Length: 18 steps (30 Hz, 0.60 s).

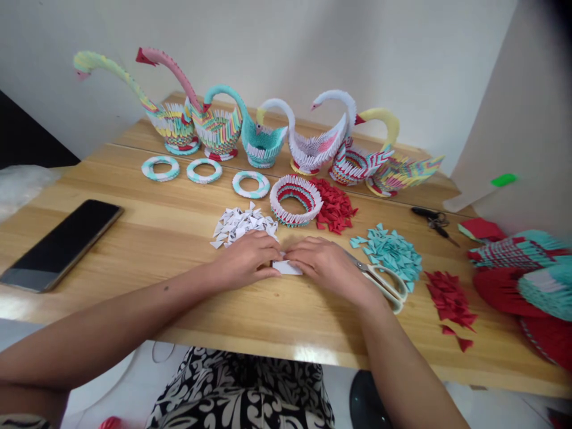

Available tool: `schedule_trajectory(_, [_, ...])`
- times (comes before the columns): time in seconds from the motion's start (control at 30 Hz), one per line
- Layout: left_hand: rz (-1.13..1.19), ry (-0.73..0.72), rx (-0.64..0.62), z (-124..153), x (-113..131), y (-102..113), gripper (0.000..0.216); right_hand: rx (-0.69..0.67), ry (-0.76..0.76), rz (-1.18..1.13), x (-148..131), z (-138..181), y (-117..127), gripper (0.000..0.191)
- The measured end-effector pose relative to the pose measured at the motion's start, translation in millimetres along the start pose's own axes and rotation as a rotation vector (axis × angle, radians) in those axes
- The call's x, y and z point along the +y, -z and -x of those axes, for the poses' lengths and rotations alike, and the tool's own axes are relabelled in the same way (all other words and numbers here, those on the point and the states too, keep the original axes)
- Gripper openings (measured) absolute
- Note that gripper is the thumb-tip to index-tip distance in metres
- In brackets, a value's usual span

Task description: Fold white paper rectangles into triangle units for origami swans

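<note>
Slip of small white folded paper (290, 268) at the near middle of a light-brown wooden table (250, 319), between the two hands. Left hand (248, 259): fingers curled, grasping the slip's left end, thumb on the near side. Right hand (328, 263): fingertips grasping the right end; exact placement of the thumb hidden.

Just beyond the left hand, a loose heap of white paper triangles (239, 223). Behind the slip, a round ring of white, red and teal folded paper (276, 205), touching a heap of red paper triangles (336, 205). Beside the right wrist, scissors with cream plastic handles (395, 301), next to a heap of teal paper triangles (393, 247). Farther back, three flat white-and-teal paper rings (149, 171) in front of a row of six multicoloured folded-paper swans (263, 146). Far left, a black rectangular smartphone (60, 244).
</note>
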<state>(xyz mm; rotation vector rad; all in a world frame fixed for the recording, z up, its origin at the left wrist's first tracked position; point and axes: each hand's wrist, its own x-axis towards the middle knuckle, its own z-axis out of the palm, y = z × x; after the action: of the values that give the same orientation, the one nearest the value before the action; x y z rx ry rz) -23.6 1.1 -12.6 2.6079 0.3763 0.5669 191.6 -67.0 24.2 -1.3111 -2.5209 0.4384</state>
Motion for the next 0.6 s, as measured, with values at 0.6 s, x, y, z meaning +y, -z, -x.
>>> schedule_trajectory(0.6, [0.568,0.441,0.369,-4,11,12,0.017,0.359,-0.259,-0.183,-6,1,-3,0.01])
